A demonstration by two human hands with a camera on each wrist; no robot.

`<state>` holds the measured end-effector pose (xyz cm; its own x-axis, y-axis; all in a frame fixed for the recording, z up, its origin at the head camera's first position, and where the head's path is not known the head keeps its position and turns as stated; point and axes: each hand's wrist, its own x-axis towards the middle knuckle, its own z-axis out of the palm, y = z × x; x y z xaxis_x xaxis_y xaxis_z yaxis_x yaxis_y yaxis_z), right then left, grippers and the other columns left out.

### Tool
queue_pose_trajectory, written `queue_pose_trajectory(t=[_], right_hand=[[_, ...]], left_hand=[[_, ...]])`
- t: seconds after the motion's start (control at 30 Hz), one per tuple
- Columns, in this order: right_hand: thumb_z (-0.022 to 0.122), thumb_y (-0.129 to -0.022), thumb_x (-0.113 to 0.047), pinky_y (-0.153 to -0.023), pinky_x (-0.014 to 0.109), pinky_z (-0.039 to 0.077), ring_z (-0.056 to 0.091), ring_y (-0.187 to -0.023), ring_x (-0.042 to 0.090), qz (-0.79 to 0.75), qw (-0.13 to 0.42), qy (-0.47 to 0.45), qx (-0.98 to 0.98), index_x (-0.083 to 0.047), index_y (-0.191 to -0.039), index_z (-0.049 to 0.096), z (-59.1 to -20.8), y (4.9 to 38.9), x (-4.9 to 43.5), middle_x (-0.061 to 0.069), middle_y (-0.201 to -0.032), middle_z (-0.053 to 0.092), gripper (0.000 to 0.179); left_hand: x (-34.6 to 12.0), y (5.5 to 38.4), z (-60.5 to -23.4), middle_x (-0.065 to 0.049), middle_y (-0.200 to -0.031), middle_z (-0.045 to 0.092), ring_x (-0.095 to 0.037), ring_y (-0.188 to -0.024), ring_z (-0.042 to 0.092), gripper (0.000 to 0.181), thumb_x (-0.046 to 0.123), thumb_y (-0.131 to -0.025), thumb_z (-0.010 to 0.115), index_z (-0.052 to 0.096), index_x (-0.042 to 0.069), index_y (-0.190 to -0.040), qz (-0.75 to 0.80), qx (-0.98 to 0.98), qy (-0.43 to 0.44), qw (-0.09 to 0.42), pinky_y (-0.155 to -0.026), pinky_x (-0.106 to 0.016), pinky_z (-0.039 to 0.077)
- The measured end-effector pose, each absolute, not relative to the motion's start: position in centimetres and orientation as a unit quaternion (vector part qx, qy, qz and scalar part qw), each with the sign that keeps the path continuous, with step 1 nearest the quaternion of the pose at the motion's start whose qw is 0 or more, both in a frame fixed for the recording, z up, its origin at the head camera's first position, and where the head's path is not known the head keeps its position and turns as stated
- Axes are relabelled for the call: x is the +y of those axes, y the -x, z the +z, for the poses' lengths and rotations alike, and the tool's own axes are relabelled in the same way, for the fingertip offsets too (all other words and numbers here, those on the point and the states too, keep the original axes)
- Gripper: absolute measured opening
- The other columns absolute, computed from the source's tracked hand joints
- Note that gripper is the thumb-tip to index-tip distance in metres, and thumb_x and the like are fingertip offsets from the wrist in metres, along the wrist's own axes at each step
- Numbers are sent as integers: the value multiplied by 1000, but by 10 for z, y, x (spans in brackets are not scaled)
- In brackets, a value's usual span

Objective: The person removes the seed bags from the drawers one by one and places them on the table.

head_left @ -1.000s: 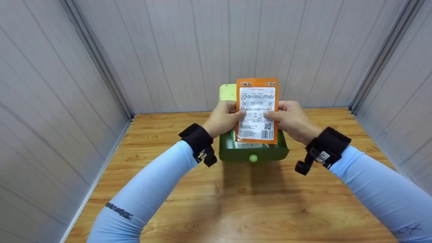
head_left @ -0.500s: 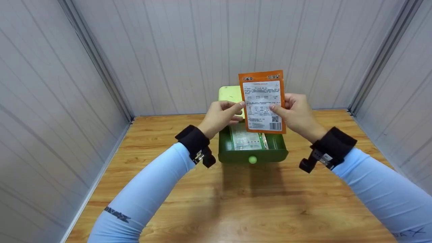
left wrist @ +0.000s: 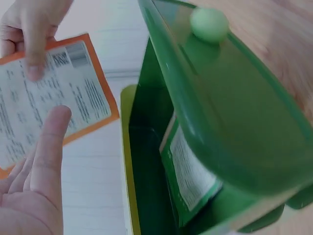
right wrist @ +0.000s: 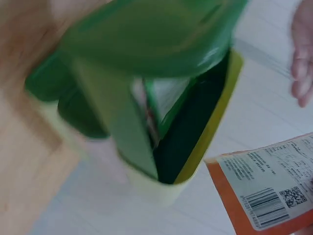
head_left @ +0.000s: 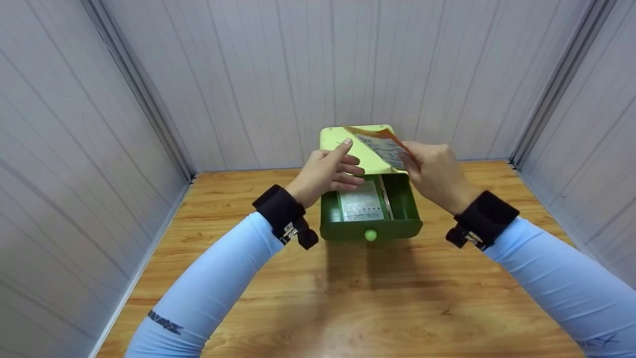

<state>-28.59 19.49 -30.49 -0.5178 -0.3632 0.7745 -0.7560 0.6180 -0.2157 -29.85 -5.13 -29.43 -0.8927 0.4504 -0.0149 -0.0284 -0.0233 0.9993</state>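
Note:
My right hand pinches an orange packet with a white printed label, its thumb on the label side. The packet is tilted above the light green top of a small drawer cabinet. To the left, my left hand holds nothing; its fingers are spread loosely, thumb up, over the left side of the pulled-out green drawer. Inside the drawer lies a green-edged packet with a pale label. In the right wrist view the orange packet shows its barcode.
A round light green knob sits on the drawer's front. Further green drawer fronts show on the cabinet in the right wrist view. The cabinet stands on a wooden table near the back panel wall; side walls rise at left and right.
My left hand has let go of the orange packet and spread its fingers. My right hand first lifted the packet to the right, then tilted it over the cabinet top.

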Motion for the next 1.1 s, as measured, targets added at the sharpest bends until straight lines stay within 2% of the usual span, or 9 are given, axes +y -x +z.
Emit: queue_pose_trajectory(t=[0.17, 0.27, 0.37, 0.53, 0.7, 0.97, 1.1], right_hand=[[59, -91, 8, -65, 45, 58, 72, -82, 33, 143, 422, -389, -806, 6, -102, 69, -307, 287, 193, 20, -95, 73, 14], [59, -89, 12, -65, 44, 59, 72, -83, 34, 55, 456, -407, -790, 8, -104, 68, -309, 287, 193, 22, -96, 72, 18], [59, -89, 12, -66, 43, 59, 72, -82, 35, -15, 483, -416, -770, 10, -103, 68, -312, 288, 193, 24, -94, 72, 17], [56, -93, 9, -68, 41, 59, 71, -78, 35, -91, 513, -425, -740, 13, -102, 68, -320, 288, 191, 25, -91, 71, 15], [56, -94, 7, -72, 39, 59, 71, -81, 34, -145, 516, -426, -729, 13, -104, 68, -328, 283, 188, 25, -92, 71, 16], [47, -99, 5, -71, 39, 59, 71, -83, 34, -172, 501, -408, -744, 13, -108, 67, -333, 277, 181, 27, -96, 70, 24], [56, -95, 6, -71, 37, 59, 71, -80, 32, -152, 503, -406, -748, 12, -108, 68, -334, 277, 179, 25, -95, 71, 19]], left_hand=[[-48, 297, -290, -25, -120, 65, -31, -100, 70, 72, 60, -99, 41, 59, -6, -122, 728, 644, -136, 194, -84, -39, 57], [-48, 296, -288, -27, -123, 63, -33, -100, 70, 70, 60, -99, 41, 59, -3, -122, 739, 629, -138, 197, -88, -42, 56], [-46, 294, -287, -28, -124, 62, -34, -99, 70, 58, 51, -100, 49, 59, -1, -124, 746, 619, -140, 202, -89, -42, 55], [-38, 291, -288, -21, -117, 67, -31, -98, 70, 37, 25, -101, 56, 57, -3, -125, 757, 607, -115, 215, -87, -38, 56], [-33, 290, -291, -18, -123, 64, -27, -109, 66, 31, 6, -99, 55, 53, -5, -128, 764, 596, -104, 226, -88, -37, 56], [-30, 290, -292, -17, -124, 62, -25, -113, 63, 31, -5, -98, 49, 52, -5, -129, 758, 604, -105, 222, -91, -37, 55], [-33, 292, -292, -21, -127, 60, -27, -113, 63, 34, -7, -97, 47, 52, -6, -131, 742, 627, -111, 210, -92, -39, 54]])
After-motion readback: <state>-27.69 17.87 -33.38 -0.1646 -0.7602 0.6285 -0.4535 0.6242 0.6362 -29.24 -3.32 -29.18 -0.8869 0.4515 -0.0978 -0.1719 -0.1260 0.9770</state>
